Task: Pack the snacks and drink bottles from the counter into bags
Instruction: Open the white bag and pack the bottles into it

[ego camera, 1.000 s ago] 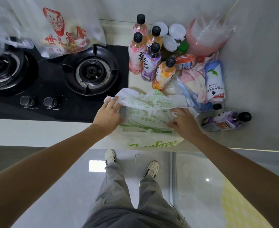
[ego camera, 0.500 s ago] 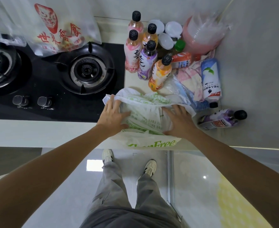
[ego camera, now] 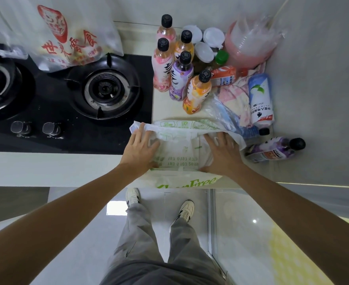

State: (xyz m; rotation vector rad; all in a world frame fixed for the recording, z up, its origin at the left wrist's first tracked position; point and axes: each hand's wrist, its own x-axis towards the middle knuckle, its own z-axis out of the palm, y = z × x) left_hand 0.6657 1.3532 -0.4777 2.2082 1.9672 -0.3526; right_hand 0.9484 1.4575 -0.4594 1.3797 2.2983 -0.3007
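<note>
Both hands lie flat with straight fingers on the white bag at the counter's front edge, holding nothing closed. Left hand presses the bag's left side, its fingertips reaching the folded-over upper rim. Right hand presses the right side, fingers spread, just under the same rim. Green print shows on the bag, and its lower end hangs a little over the counter's edge.

Behind the bag stand 5 black-capped bottles close together: 2 pink, 2 orange, with the near one tilted, and 1 purple. Further back are white lids, a green-capped bottle and a pink-filled clear bag. An orange bottle lies on its side near them. To the right, a white and blue bottle lies on a pink cloth, beside crumpled clear plastic. A second purple bottle lies on its side just right of the right hand.

Left of the bottles sits a black gas hob, with a red-printed clear bag resting over its back.
</note>
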